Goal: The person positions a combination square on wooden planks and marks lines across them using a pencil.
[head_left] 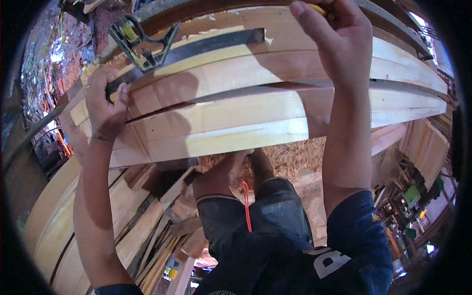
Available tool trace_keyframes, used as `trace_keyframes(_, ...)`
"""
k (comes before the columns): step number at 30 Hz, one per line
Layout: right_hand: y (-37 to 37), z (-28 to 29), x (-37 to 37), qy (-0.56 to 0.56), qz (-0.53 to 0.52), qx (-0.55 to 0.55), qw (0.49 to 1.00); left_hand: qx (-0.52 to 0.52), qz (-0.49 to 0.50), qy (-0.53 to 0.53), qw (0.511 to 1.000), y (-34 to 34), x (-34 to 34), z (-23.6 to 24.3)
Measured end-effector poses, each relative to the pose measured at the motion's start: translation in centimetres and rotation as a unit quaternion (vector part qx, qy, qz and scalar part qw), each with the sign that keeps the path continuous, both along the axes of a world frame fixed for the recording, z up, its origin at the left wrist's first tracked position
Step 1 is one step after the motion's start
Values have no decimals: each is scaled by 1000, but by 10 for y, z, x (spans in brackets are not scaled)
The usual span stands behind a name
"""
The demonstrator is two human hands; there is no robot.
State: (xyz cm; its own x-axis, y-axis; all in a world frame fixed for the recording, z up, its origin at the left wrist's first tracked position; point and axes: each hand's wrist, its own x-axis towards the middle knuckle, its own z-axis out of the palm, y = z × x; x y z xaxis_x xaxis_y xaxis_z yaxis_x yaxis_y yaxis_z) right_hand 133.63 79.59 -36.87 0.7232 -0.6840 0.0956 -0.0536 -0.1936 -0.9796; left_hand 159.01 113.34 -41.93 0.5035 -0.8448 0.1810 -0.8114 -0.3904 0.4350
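Note:
My left hand (105, 104) is at the left end of long pale wooden boards (236, 117), closed round the end of the dark rule of a combination square. The square's open-framed black head (145, 46), with a yellow-green vial, stands up from the rule (216, 43), which lies along a board. My right hand (341, 37) is raised above the boards at the upper right. Its fingers are curled round a small yellow thing (317, 9), mostly hidden, so its kind does not show. Thin dark lines cross the boards near my left forearm.
More boards and offcuts (147, 226) are stacked at the lower left. Wood shavings (295, 160) cover the ground by my legs. A dark beam (196, 12) runs behind the boards. At the right lie a wooden panel (425, 150) and clutter with a green thing (412, 195).

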Motion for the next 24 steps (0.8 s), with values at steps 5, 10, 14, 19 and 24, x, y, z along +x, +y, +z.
trace_keyframes(5,17,-20,-29,4,50,-59,997,13,19,40,999,-7,-2,6)
trace_keyframes(10,17,-43,-38,-42,72,-48,995,-7,-8,9,1000,-4,0,-1)
trace_keyframes(14,22,-39,-35,10,108,-94,990,4,-10,-21,1000,-2,1,0)
trace_keyframes(19,20,-33,-33,45,105,-97,989,2,-16,-30,999,-2,2,1)
trace_keyframes(24,10,-19,-18,-88,63,-29,994,18,32,51,998,-4,-2,2)
